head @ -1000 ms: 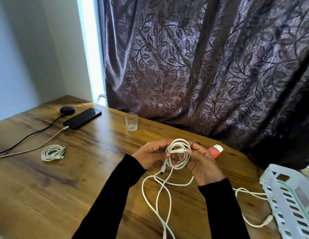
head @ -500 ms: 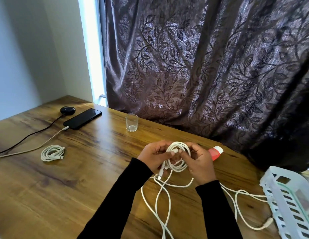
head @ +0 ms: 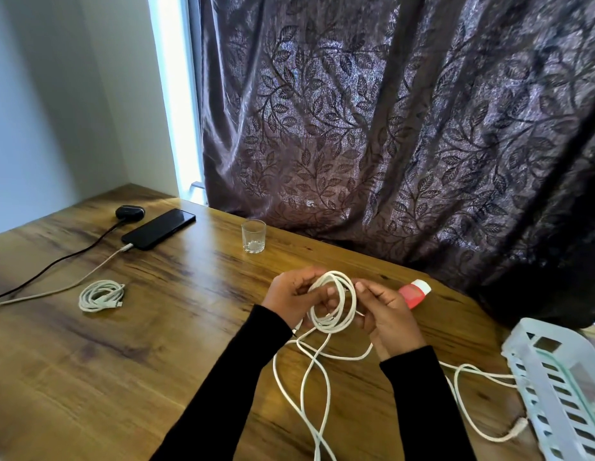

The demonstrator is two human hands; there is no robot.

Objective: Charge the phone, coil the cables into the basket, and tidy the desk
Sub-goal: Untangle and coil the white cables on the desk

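A white cable [head: 332, 307] is held above the desk [head: 176, 327], well to the right of the phone [head: 158, 228], as a small upright coil whose open face is turned toward the camera. The coil's left side is pinched by the curled fingers of the left hand [head: 291, 299], and its right side is gripped by the right hand [head: 386, 314].

The uncoiled slack is trailed down from the coil and out of view at the lower edge; a further white length is laid rightward across the desk and ended in a plug just beside the basket [head: 562, 387]. Whether the two lengths are one cable cannot be told.

The crossed slack strands could be drawn into a knot if winding is hurried, and the loops could spring apart if either grip is eased.

The phone's long axis is laid diagonally, its plugged end nearer the camera. A finished coil [head: 101, 296] is left on the desk below the phone, not yet in the basket.
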